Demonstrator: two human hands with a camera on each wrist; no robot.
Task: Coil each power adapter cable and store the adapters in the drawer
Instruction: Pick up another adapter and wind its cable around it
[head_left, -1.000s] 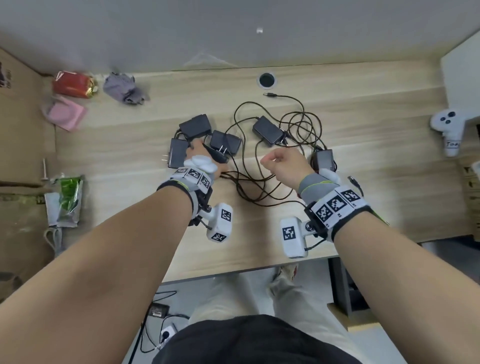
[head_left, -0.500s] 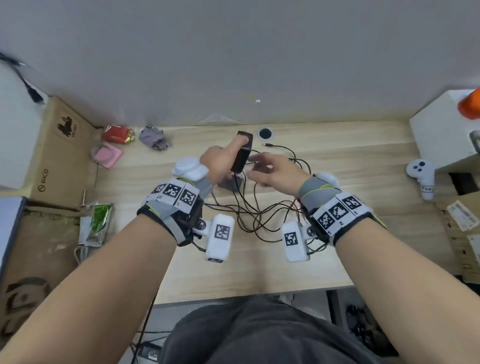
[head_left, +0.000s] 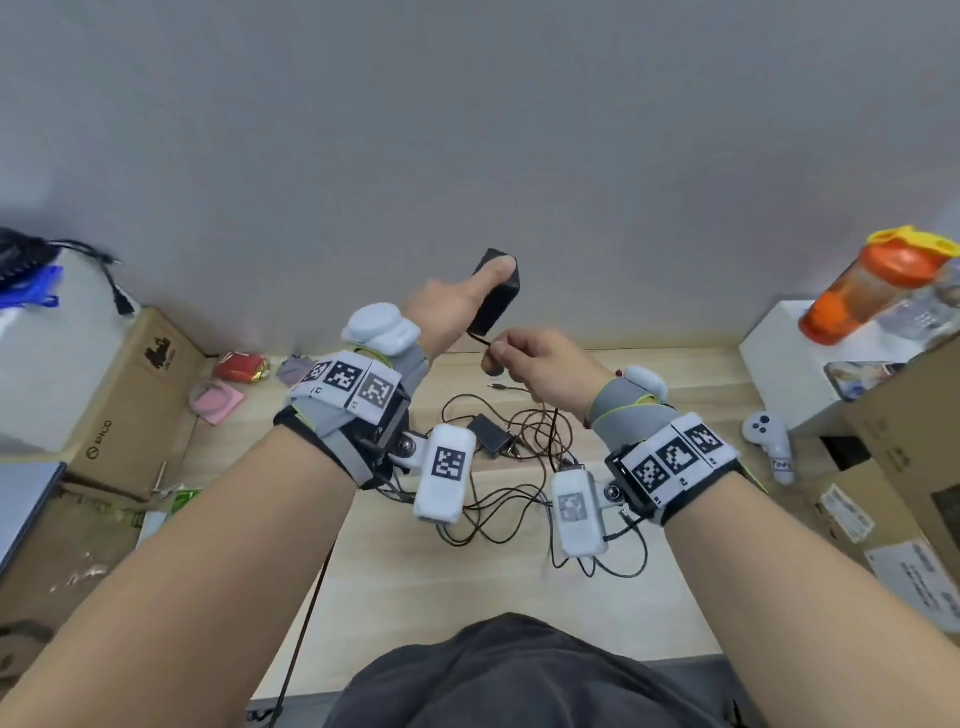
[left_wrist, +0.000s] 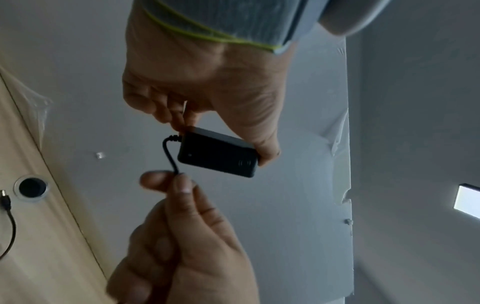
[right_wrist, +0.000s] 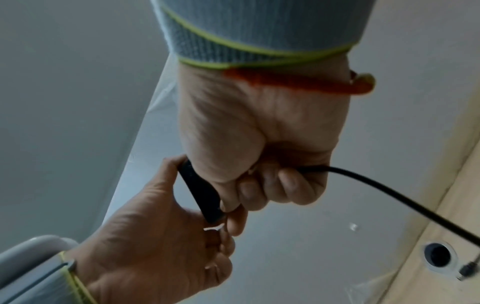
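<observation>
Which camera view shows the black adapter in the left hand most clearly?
The left wrist view: the adapter shows a whole broad face and its cable exit. The head view shows it partly behind the thumb; the right wrist view shows only a narrow edge.

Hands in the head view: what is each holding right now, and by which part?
The left hand grips a black power adapter by its body, thumb on top. The right hand pinches that adapter's cable just below where it leaves the body.

The table adapter is mostly hidden, perhaps under tangled cables.
</observation>
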